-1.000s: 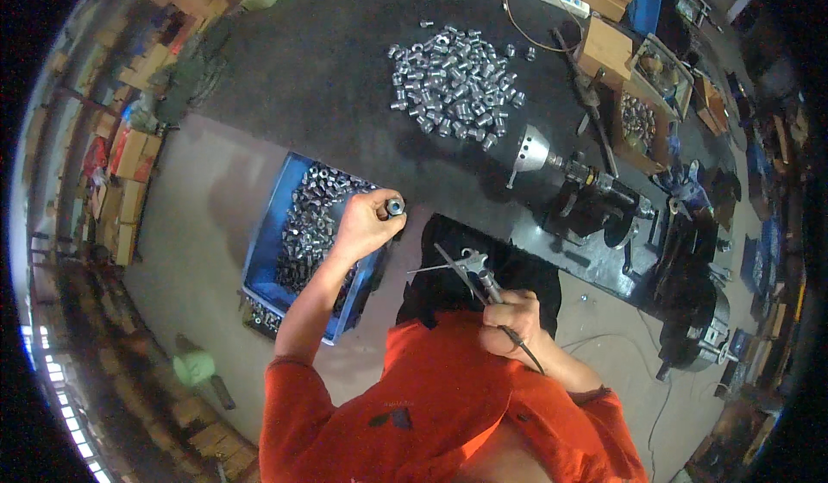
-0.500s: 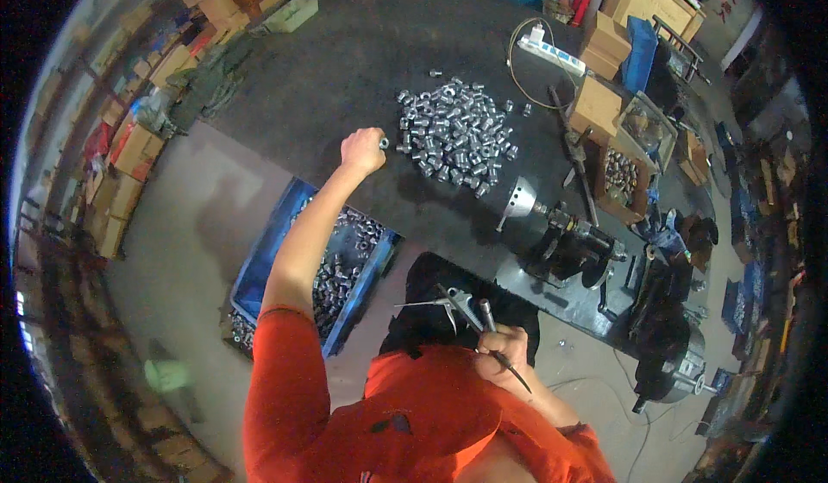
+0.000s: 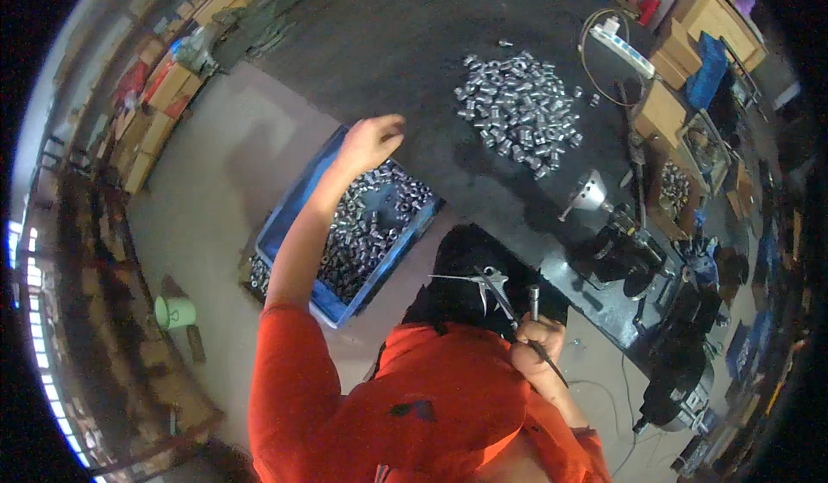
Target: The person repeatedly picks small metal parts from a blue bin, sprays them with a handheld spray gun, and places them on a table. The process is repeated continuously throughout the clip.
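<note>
My left hand point(image 3: 373, 145) is over the far end of a blue crate point(image 3: 424, 220), beside the dark table's edge. Its fingers are slightly apart, and nothing shows in them. Many small metal fittings point(image 3: 354, 246) fill the crate, partly hidden by my left forearm. Close to my lap, my right hand point(image 3: 540, 347) is closed round a metal caliper point(image 3: 497, 293), its jaws pointing up and left. A slim silver cylindrical tool point(image 3: 534, 297) sticks up from the same hand. A pile of shiny metal fittings point(image 3: 522, 112) lies on the table, right of my left hand.
A bench fixture with a silver cone-shaped head point(image 3: 590, 191) stands at the table's right front. Behind it are a box of small parts point(image 3: 673, 185), cardboard boxes point(image 3: 662, 114) and a white power strip point(image 3: 623, 49) with a looped cable. A pale green container point(image 3: 175, 312) stands at lower left.
My left hand has drawn back from beside the pile to over the crate. The small fitting it held no longer shows, and its fingers have opened. The whole view has shifted.
</note>
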A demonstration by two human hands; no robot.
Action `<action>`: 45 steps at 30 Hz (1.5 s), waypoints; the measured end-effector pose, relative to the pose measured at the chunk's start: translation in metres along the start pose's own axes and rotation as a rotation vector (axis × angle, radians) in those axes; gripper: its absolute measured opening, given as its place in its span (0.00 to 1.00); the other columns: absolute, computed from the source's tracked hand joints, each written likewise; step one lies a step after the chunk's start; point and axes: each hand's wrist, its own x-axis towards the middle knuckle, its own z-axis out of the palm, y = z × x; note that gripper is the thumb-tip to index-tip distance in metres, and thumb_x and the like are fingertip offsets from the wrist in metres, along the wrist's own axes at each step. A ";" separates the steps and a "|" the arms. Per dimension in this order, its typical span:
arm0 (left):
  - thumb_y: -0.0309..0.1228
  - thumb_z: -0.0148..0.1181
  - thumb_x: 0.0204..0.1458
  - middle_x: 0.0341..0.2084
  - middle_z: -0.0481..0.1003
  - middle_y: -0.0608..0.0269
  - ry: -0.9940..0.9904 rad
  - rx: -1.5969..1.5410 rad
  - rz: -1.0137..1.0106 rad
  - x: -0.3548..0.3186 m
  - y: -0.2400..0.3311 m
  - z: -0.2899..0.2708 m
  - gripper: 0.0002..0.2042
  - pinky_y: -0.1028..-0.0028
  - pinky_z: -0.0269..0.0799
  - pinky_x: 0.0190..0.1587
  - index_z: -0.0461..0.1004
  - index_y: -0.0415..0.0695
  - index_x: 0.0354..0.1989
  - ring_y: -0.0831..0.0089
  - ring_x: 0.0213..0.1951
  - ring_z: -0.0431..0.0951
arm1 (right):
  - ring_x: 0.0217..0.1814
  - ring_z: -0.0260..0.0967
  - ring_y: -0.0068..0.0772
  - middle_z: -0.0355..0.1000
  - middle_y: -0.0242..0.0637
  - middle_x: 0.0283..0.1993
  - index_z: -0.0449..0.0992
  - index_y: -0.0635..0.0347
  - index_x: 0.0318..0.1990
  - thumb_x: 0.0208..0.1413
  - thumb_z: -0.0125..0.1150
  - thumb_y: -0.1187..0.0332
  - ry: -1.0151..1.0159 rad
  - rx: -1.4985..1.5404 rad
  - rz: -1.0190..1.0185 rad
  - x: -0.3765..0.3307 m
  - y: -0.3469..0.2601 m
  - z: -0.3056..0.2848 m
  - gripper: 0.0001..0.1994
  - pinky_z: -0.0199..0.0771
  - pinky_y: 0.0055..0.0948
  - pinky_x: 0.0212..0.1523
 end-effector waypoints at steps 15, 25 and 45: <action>0.36 0.58 0.40 0.32 0.76 0.53 -0.040 0.440 -0.689 -0.177 -0.170 0.033 0.14 0.62 0.72 0.41 0.76 0.50 0.38 0.57 0.38 0.77 | 0.14 0.61 0.35 0.60 0.36 0.14 0.64 0.58 0.15 0.25 0.55 0.79 -0.116 0.048 -0.062 0.008 0.000 0.016 0.07 0.58 0.27 0.16; 0.35 0.57 0.42 0.33 0.76 0.52 -0.230 0.657 -0.581 -0.148 -0.161 0.039 0.10 0.61 0.72 0.40 0.74 0.46 0.33 0.56 0.38 0.76 | 0.15 0.61 0.35 0.61 0.36 0.15 0.64 0.59 0.13 0.25 0.54 0.81 -0.059 0.069 -0.018 -0.005 0.006 0.015 0.07 0.57 0.27 0.16; 0.30 0.59 0.45 0.22 0.74 0.57 -0.209 -0.436 -0.624 -0.151 -0.064 0.023 0.09 0.73 0.73 0.27 0.71 0.36 0.27 0.69 0.25 0.77 | 0.16 0.60 0.38 0.60 0.39 0.16 0.65 0.60 0.16 0.32 0.58 0.76 -0.330 0.124 0.032 0.015 -0.004 0.009 0.06 0.57 0.32 0.18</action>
